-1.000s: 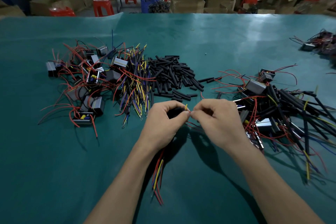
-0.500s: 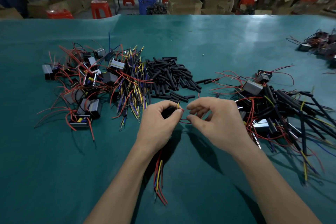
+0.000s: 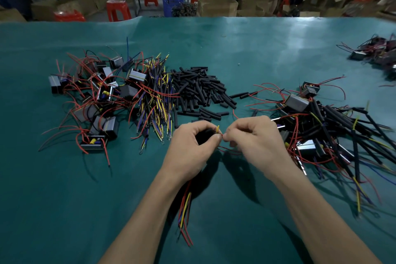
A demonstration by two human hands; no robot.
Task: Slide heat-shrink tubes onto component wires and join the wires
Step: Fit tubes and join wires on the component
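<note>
Fingers: on both hands I see them curled and pinching wire ends; the two pinches almost touch above the mat (image 3: 64, 210).
Left hand (image 3: 190, 148): it grips a dark tube (image 3: 203, 136), mostly hidden, and a yellow wire tip (image 3: 217, 129) stands up from the pinch; a wire bundle (image 3: 185, 214) of red, yellow and blue hangs under the wrist.
Right hand (image 3: 257, 141): it pinches a thin red wire (image 3: 227, 149) that runs below it toward the right pile (image 3: 334, 130).
Tubes (image 3: 199, 90): black heap lies just beyond the hands.
Components (image 3: 96, 100): they lie far left with red leads, and loose wires (image 3: 155, 96) lie between them and the tubes.
</note>
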